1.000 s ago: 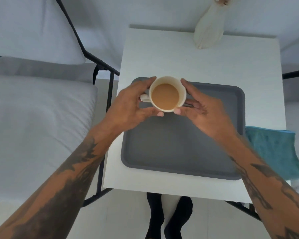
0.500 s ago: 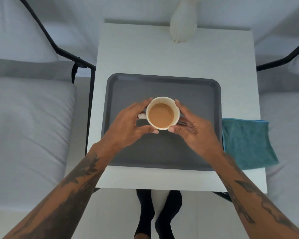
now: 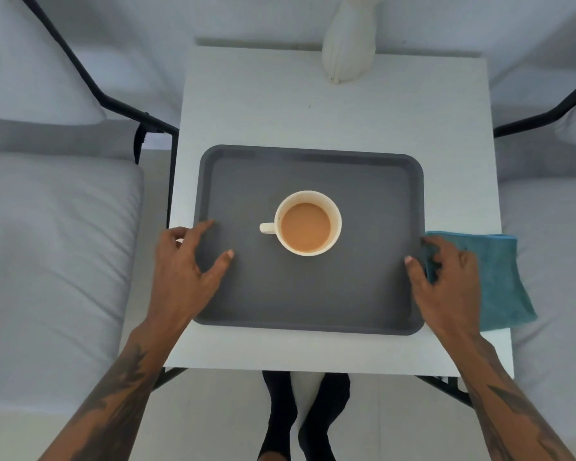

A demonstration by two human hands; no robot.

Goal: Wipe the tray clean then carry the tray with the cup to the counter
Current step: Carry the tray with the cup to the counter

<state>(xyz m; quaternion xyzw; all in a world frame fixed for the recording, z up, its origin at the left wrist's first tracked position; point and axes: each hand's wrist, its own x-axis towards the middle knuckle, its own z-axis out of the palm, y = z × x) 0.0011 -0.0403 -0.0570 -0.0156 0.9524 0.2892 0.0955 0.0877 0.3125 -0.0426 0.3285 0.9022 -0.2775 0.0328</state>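
A dark grey tray (image 3: 313,304) lies on a small white table (image 3: 313,114). A white cup (image 3: 308,222) of light brown drink stands upright near the tray's middle, handle to the left. My left hand (image 3: 185,267) is at the tray's left edge, fingers spread, thumb over the tray floor, holding nothing. At the tray's right edge is my right hand (image 3: 446,277), open, with its thumb on the rim and its fingers resting on a teal cloth (image 3: 499,277) beside the tray.
A white vase (image 3: 348,44) stands at the table's far edge. Grey cushioned seats with black metal frames flank the table on the left (image 3: 47,244) and right (image 3: 552,261). My feet in dark socks (image 3: 305,417) are on the floor below the near edge.
Both hands held the cup above the tray, set it down near the tray's middle and let go. They have moved apart to the tray's left and right edges.
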